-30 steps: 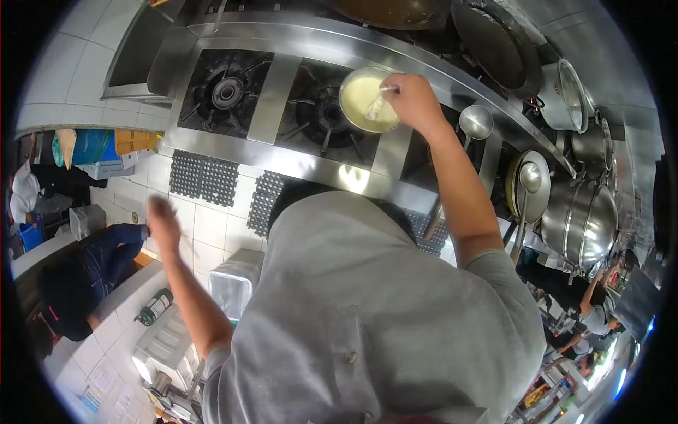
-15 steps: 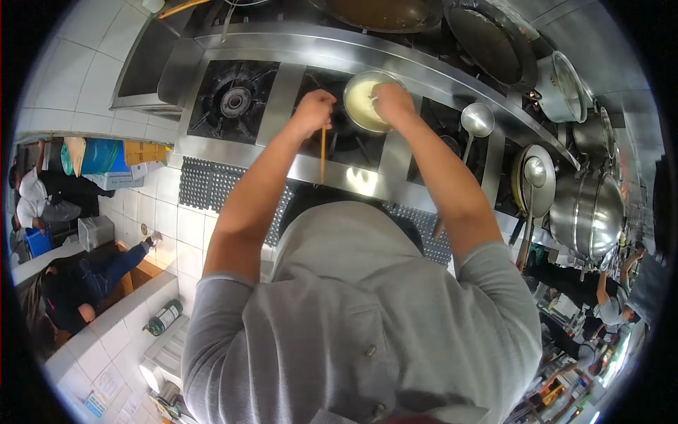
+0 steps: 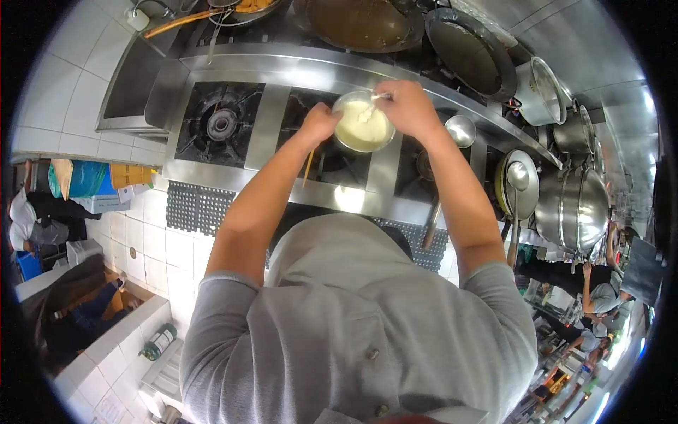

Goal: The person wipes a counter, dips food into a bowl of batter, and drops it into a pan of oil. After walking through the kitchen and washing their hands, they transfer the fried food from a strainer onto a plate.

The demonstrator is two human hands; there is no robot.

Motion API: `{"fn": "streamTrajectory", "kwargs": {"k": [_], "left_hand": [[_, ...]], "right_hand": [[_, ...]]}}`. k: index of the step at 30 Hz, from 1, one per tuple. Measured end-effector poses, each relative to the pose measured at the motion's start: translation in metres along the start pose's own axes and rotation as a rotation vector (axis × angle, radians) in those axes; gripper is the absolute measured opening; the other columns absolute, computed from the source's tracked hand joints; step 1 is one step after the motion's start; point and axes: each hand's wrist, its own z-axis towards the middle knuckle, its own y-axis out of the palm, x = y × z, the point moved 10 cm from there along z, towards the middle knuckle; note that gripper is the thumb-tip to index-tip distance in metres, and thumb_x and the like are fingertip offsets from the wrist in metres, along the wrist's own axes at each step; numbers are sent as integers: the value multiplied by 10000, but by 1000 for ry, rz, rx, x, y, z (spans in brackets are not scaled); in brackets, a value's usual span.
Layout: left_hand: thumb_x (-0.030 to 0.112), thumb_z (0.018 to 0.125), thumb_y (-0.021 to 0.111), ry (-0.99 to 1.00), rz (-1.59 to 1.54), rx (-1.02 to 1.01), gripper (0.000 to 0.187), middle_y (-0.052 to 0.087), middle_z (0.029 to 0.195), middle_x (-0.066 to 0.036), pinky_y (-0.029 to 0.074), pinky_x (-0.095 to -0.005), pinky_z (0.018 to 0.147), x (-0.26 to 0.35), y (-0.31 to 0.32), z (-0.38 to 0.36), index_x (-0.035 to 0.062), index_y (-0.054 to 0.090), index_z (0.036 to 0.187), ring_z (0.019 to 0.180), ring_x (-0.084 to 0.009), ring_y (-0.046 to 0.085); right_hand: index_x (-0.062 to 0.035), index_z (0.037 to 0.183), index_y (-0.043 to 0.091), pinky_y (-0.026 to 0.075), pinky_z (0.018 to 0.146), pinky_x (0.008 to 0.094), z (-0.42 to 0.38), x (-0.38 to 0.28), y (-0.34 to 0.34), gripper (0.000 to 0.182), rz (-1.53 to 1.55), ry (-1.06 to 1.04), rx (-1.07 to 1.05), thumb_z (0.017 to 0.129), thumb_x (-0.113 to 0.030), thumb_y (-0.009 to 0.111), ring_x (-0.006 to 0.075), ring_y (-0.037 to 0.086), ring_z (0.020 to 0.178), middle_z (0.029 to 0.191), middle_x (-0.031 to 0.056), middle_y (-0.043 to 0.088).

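Observation:
A round metal bowl (image 3: 338, 136) of pale yellow, creamy liquid (image 3: 369, 134) sits over a stove burner. My left hand (image 3: 321, 124) is closed, its fingertips at the bowl's left rim. A thin orange-brown stick (image 3: 308, 168) sticks out below that wrist and appears held in the fist; its upper part is hidden. At the far right rim, my right hand (image 3: 409, 106) pinches something whitish (image 3: 382, 96), too small to name. Below its fingers, pale lumps (image 3: 367, 113) show at the surface of the liquid.
To the left is a bare burner (image 3: 222, 124). A ladle (image 3: 461, 131) lies right of my right arm, and another (image 3: 518, 177) rests on a pan. Large metal bowls (image 3: 579, 208) stand farther right. Woks (image 3: 360, 25) line the back. Other people (image 3: 600, 290) work at far right.
My left hand has moved right to the bowl's rim, the stick shifting with it. My right hand has drawn back to the far right rim, baring more of the liquid. The view has tilted slightly.

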Motion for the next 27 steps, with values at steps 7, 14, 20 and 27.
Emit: {"fn": "streamTrajectory", "kwargs": {"k": [7,14,20,27], "left_hand": [[146,847,675,-100,-84,-146,182,536,752,-65,367,-337,453,4,10,-2,-3,579,888,593,-147,515],[82,846,652,-99,-318,-109,122,509,703,-55,322,-336,403,11,15,-3,7,560,873,504,-146,454],[40,853,622,-178,-439,-182,115,506,764,-18,312,-258,443,30,12,-14,23,541,932,566,-86,449],[17,855,625,-169,-531,-104,130,522,783,-34,320,-252,434,73,-11,-22,-2,546,957,559,-100,455]], "right_hand": [[-36,1046,759,546,863,456,0,5,-2,230,21,39,34,872,-175,703,419,700,947,996,230,733],[-29,1041,757,549,845,450,8,-5,-30,222,32,-71,116,874,-167,704,412,705,930,977,222,736],[-22,1046,752,551,827,440,12,-37,-78,223,126,-78,154,876,-158,703,409,708,897,965,221,735],[-18,1046,747,553,798,423,28,-44,-77,224,56,-161,148,872,-150,700,400,711,885,944,223,729]]}}
